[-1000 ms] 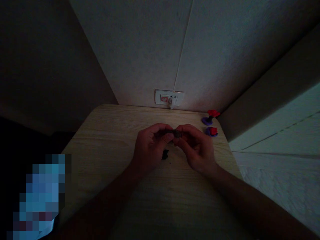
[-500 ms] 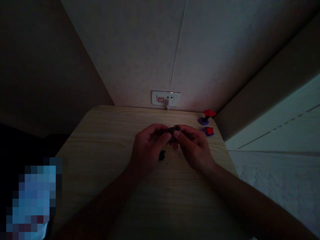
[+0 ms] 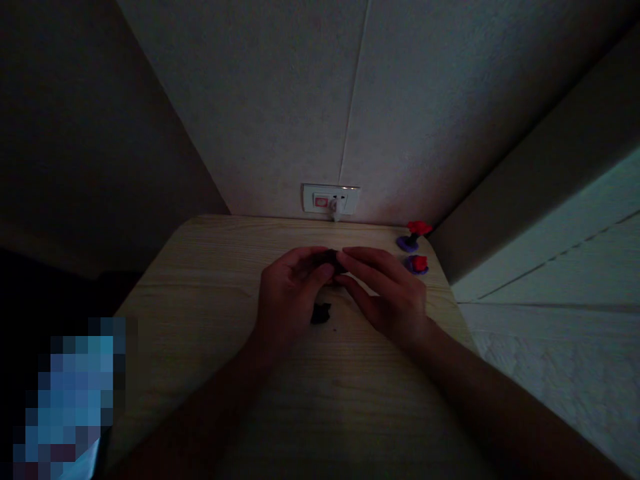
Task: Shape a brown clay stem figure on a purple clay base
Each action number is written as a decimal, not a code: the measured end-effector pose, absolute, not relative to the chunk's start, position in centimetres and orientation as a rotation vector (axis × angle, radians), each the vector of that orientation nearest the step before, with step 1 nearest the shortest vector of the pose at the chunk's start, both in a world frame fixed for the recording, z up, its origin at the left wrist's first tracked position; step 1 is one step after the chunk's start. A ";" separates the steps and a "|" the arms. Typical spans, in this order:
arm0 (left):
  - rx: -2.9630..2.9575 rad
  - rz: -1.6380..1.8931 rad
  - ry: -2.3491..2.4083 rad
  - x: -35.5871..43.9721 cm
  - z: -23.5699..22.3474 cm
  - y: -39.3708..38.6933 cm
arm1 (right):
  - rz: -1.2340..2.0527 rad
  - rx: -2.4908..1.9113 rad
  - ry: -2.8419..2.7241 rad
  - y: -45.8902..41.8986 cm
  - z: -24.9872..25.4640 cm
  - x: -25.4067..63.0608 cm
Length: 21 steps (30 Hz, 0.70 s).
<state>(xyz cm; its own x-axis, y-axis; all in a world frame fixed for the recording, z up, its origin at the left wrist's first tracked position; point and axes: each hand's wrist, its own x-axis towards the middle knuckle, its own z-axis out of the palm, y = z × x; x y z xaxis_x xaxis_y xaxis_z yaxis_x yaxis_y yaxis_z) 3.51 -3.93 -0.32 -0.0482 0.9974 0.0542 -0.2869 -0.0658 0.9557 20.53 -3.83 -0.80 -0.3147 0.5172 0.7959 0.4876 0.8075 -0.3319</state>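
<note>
Over the middle of the wooden table, both hands meet at a small black lump of modelling clay (image 3: 334, 260). My left hand (image 3: 290, 290) is closed, its thumb pressing the near side of the lump while its fingers curl behind. From the other side, my right hand (image 3: 393, 290) pinches the clay's right end between thumb and fingertips. Much of the lump is hidden by fingers, and the light is too dim to make out its exact shape. Just below my left hand, an irregular flat black piece (image 3: 321, 313) lies on the table.
At the table's (image 3: 200, 267) back right corner stands a small red figure on a purple base (image 3: 418, 229). A second red and purple piece (image 3: 419, 264) lies in front of it. A wall socket (image 3: 330, 199) holds a plug. A blurred-out bright screen (image 3: 75, 393) is at lower left.
My right hand has turned, with its fingers now reaching over the clay and its thumb lower. Both hands have shifted slightly left with the lump; more of the black piece on the table shows.
</note>
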 end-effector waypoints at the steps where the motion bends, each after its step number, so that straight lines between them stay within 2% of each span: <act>1: 1.005 1.404 0.998 3.5 -0.3 -3.9 | -0.018 -0.733 -2.006 -3.8 -0.8 20.5; 4: 0.992 1.396 1.009 3.3 -0.3 -3.9 | -0.027 -0.765 -2.047 -3.6 -1.0 20.2; 7: 0.998 1.395 0.993 3.2 -0.3 -4.1 | 0.112 -0.825 -2.015 -3.6 -1.2 19.9; 15: 1.061 1.415 0.951 3.3 -0.2 -4.4 | 0.883 -0.886 -1.634 -3.7 -1.0 19.6; 21: 1.162 1.315 0.969 2.7 0.0 -4.2 | 0.894 -0.904 -1.652 -3.6 -1.3 19.8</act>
<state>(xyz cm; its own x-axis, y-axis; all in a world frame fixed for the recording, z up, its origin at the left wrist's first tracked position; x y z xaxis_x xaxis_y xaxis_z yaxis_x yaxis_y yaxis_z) 2.73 -4.19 0.00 0.0570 0.9932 0.1013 -0.1978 -0.0882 0.9763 19.81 -3.59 -1.34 -0.2108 0.8863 0.4124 0.1390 0.4447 -0.8848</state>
